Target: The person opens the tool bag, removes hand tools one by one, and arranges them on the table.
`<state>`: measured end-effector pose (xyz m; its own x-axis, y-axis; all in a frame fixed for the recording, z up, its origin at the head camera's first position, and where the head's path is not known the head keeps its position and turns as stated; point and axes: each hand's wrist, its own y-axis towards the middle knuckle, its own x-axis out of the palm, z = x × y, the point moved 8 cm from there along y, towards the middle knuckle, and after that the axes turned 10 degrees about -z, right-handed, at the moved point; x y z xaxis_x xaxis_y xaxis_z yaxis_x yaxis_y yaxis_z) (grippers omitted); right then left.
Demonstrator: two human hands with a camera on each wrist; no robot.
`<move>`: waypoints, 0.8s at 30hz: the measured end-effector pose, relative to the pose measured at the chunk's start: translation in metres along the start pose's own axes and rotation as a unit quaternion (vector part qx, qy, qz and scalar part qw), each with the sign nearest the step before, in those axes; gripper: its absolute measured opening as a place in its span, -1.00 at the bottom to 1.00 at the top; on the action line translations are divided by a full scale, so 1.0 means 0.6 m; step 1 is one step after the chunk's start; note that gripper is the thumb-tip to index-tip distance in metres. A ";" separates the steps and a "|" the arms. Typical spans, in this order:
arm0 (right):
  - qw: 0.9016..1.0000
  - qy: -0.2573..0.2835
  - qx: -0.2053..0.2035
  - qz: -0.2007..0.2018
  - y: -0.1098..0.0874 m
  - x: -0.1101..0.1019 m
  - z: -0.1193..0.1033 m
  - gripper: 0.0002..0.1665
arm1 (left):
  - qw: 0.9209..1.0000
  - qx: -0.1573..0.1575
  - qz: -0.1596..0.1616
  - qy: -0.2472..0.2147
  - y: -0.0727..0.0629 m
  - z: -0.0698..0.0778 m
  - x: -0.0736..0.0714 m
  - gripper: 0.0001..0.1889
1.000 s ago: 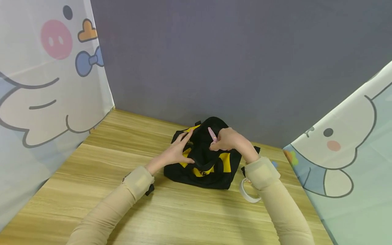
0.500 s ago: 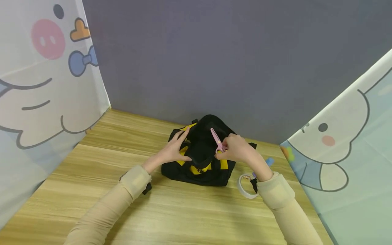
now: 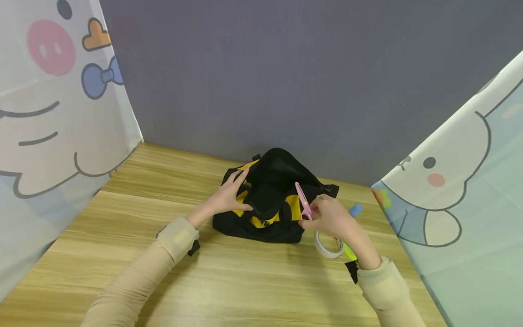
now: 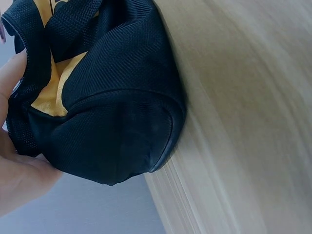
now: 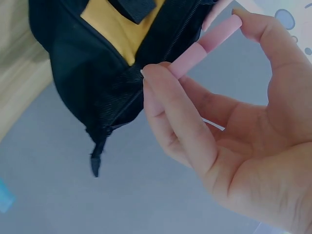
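A black and yellow zippered bag [image 3: 253, 234] sits on the table with its mouth gaping upward. My left hand [image 3: 226, 195] is at the left of that opening, thumb and fingers spread wide against the bag's rim; in the left wrist view the black cloth [image 4: 122, 112] partly hides the hand. Beside the bag's right end, my right hand [image 3: 333, 218] pinches pink scissors [image 3: 303, 200] by the handles, blades pointing up and away. The right wrist view shows the pink handle loops [image 5: 222, 33] edge-on between thumb and fingertips, near the bag's zipper [image 5: 178, 39].
A white tape roll [image 3: 320, 247] lies right of the bag, with a yellow-green object [image 3: 349, 252] partly hidden by the right forearm. A blue object [image 3: 355, 209] is farther back. A grey wall [image 3: 286, 81] and printed side panels enclose the wooden table [image 3: 245, 281].
My right hand has drawn the scissors out from over the bag's opening, toward the right and nearer me. The left hand has stayed at the rim. The head view has shifted slightly.
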<state>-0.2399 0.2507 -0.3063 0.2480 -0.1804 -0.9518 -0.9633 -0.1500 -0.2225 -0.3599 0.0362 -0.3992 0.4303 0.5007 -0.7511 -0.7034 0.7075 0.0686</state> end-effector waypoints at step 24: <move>0.997 0.028 0.068 0.032 -0.078 0.097 0.053 -0.71 | 1.000 -0.009 0.000 0.004 0.004 -0.005 0.000 0.27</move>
<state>-0.1835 0.2783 -0.3579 0.1863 -0.2404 -0.9526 -0.9815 -0.0028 -0.1913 -0.3632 0.0362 -0.4009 0.4253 0.4971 -0.7564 -0.7143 0.6976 0.0569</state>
